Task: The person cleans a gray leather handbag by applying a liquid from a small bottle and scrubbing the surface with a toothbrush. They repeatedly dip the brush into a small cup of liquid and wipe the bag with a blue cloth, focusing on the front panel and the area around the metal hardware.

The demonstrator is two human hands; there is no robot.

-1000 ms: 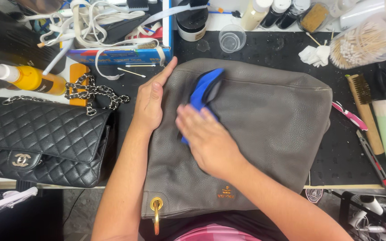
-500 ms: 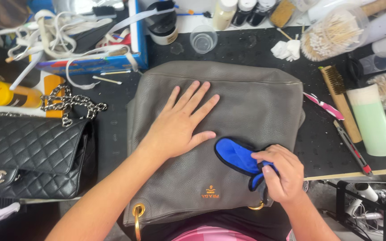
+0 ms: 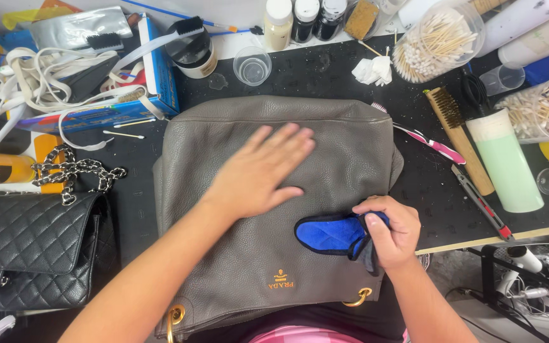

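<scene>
On top of the grey pebbled-leather handbag [image 3: 236,254] lying flat in the middle of your black worktable [image 3: 427,190], your hands have swapped jobs a bit. A second ago your right hand [image 3: 390,230] was wiping up near the bag's middle; now it's dragged the blue microfibre cloth [image 3: 328,234] down to the lower right edge, so that stretch of the panel looks covered. It's closed tight round the bunched end of the cloth, thumb on top. Your left hand [image 3: 258,171] has slid from the left side to the centre; it's spread flat and open, gripping nothing, just pressing the leather down.

Counting stuff: two bags total, the grey one plus one black quilted bag with a chain strap [image 3: 27,248] off to your left. One cloth. Two tubs of cotton swabs [image 3: 436,41] up right, one wooden bristle brush [image 3: 455,133], one pale green bottle [image 3: 506,162], three small bottles [image 3: 306,19] along the back, one clear cup [image 3: 252,65].
</scene>
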